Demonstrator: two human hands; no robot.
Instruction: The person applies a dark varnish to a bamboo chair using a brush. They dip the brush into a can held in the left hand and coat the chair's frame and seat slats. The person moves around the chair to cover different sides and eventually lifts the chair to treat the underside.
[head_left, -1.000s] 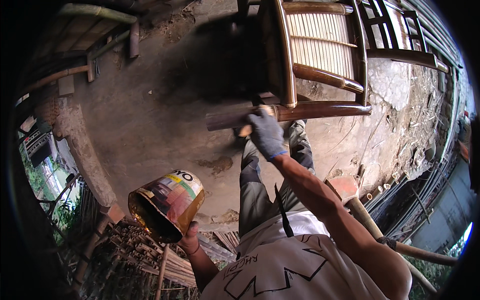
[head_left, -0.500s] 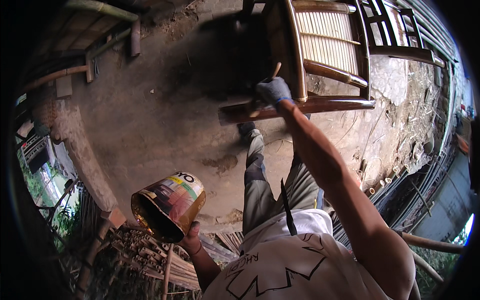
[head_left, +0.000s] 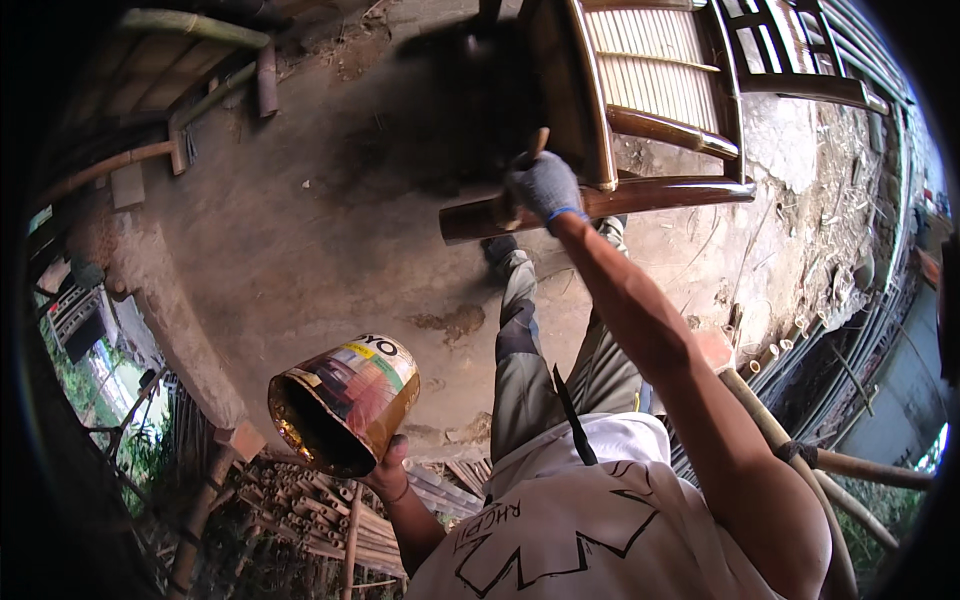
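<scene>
In the head view, the bare left hand (head_left: 390,476) is clamped on a tilted can (head_left: 372,405), thumb showing near the rim, left of the person's legs (head_left: 525,385). The gloved right hand (head_left: 548,187) is closed around a wooden handle (head_left: 541,139), at the dark, glossy pole (head_left: 670,196) along the near side of a bamboo chair (head_left: 593,100); its fingertips are too blurred to tell.
</scene>
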